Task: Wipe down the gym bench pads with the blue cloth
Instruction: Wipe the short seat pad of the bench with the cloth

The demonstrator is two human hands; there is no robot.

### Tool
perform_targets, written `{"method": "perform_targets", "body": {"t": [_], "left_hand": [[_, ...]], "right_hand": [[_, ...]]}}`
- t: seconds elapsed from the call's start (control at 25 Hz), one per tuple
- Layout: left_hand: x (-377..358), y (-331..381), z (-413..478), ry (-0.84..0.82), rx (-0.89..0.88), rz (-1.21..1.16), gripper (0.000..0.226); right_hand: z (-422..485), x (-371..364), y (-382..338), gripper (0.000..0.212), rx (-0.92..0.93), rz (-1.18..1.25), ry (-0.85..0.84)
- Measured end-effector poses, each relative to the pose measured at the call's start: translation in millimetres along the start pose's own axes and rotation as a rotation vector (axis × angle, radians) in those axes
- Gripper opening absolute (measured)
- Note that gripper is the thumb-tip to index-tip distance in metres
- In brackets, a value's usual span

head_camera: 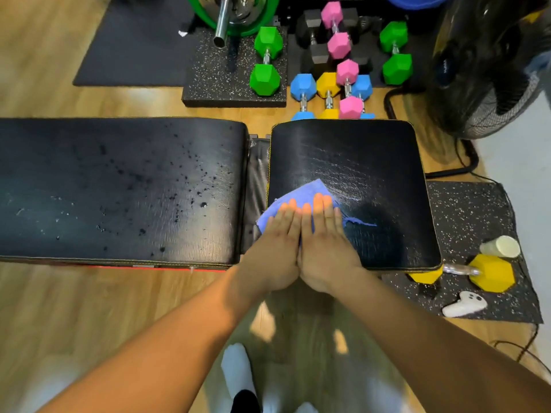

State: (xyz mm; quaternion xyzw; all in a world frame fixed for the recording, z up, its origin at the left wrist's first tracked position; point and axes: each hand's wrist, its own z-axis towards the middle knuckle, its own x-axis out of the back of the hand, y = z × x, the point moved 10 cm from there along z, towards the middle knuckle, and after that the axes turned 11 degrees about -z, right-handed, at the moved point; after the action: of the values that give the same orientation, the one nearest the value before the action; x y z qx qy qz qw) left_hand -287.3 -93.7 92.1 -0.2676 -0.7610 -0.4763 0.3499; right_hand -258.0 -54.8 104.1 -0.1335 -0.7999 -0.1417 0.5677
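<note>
A black gym bench lies across the view in two pads. The long pad [119, 186] on the left carries many scattered droplets. The square seat pad [357, 162] on the right shows wet streaks. The blue cloth [310, 192] lies flat on the seat pad's near left part. My left hand [278, 245] and my right hand [323, 242] press side by side on the cloth, palms down, fingers straight and together. Most of the cloth is hidden under them.
Coloured dumbbells [328, 84] stand on mats behind the bench. A black fan [489, 70] stands at the far right. On a speckled mat to the right lie a yellow dumbbell [492, 272], a white game controller [463, 304] and a pale bottle [501, 247]. A barbell [222, 22] is at the back.
</note>
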Motion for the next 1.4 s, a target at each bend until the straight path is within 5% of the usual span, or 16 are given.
{"method": "perform_targets", "body": {"t": [0.4, 0.84, 1.16, 1.4], "left_hand": [[51.0, -35.5, 59.7, -0.172, 0.144, 0.004, 0.073], [85.6, -66.4, 131.8, -0.257, 0.107, 0.137, 0.076], [96.3, -57.9, 137.5, -0.147, 0.129, 0.339, 0.072], [82.2, -17.9, 109.2, -0.050, 0.101, 0.270, 0.063]], "right_hand": [[81.9, 22.7, 18.6, 0.072, -0.026, -0.037, -0.075], [156.7, 42.4, 40.4, 0.079, -0.029, -0.029, -0.159], [160.0, 48.1, 45.6, 0.076, -0.050, -0.052, -0.021], [116.1, 32.8, 51.9, 0.069, -0.071, 0.015, -0.025]]}}
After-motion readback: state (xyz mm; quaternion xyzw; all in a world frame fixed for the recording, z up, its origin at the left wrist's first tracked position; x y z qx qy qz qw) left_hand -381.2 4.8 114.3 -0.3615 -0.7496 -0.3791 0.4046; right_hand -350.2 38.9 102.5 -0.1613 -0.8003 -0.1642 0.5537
